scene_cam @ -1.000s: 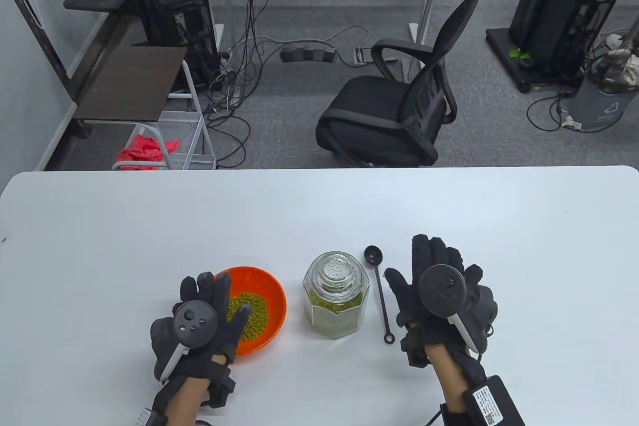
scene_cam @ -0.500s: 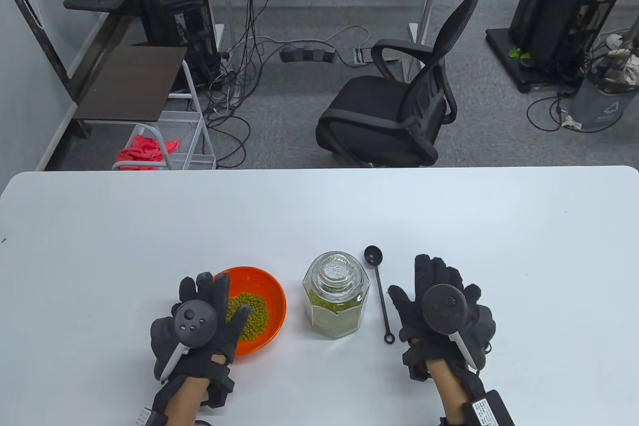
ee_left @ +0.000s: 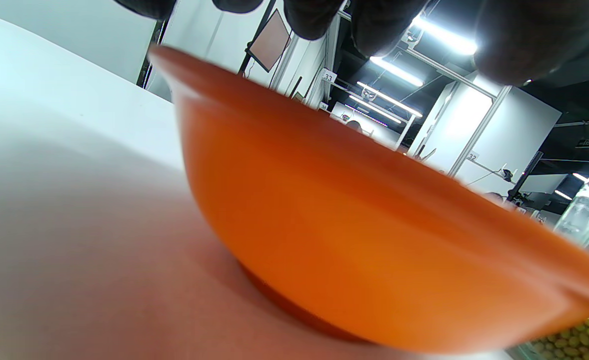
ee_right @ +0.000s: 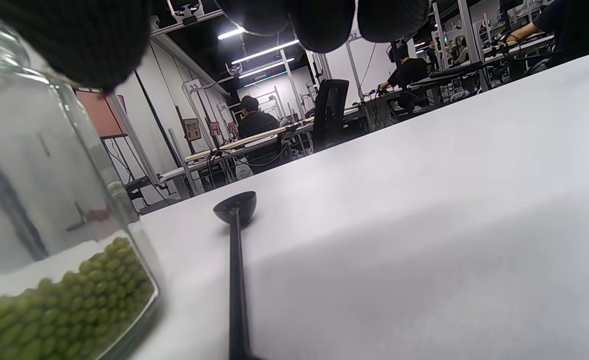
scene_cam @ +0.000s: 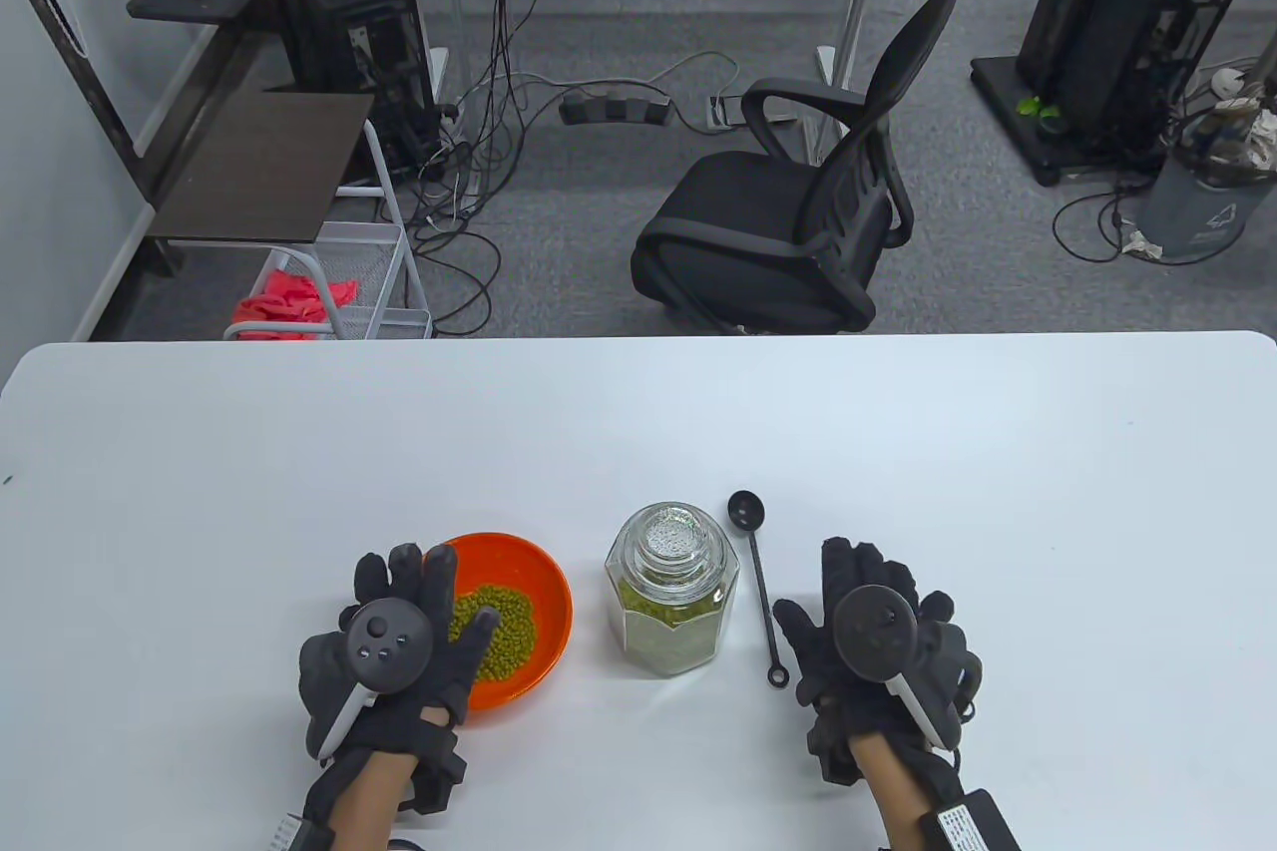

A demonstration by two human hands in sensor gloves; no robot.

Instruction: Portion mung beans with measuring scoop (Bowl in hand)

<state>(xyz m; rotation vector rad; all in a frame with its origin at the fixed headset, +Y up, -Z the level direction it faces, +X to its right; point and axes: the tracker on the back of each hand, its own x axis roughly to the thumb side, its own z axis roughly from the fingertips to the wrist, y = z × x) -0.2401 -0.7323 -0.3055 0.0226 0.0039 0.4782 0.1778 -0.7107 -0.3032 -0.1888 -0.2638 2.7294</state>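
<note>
Right hand (scene_cam: 878,637) has slid back toward the near edge of the counter (scene_cam: 898,432) over the last sec or so, fingers flat and spread, holding nothing; everything else hasn't budged. Left hand (scene_cam: 394,637) sits over the near-left rim of the orange bowl (scene_cam: 544,592), fingers draped over the edge; from the left wrist view the fingertips (ee_left: 369,25) hang just above the rim, so can't tell if it's really gripping or only resting there. Bowl is down on the counter w/ a small heap of mung beans (scene_cam: 499,620) in it. Glass jar (scene_cam: 670,592), lid on and roughly a third full of beans, stands just right of the bowl. Black measuring scoop (scene_cam: 760,582) lies on the counter btwn jar and right hand, cup end far, ring end near, untouched. Looks to me like a portion is already in the bowl, or else the person is resetting before another round. To do the step well, I'd say: get a firm hold on the bowl rim, thumb inside and fingers under, before lifting; keep it level so beans don't roll out. Right hand should take the scoop near the ring end, since the handle is thin and lies flat, so pinch w/ fingertips.
</note>
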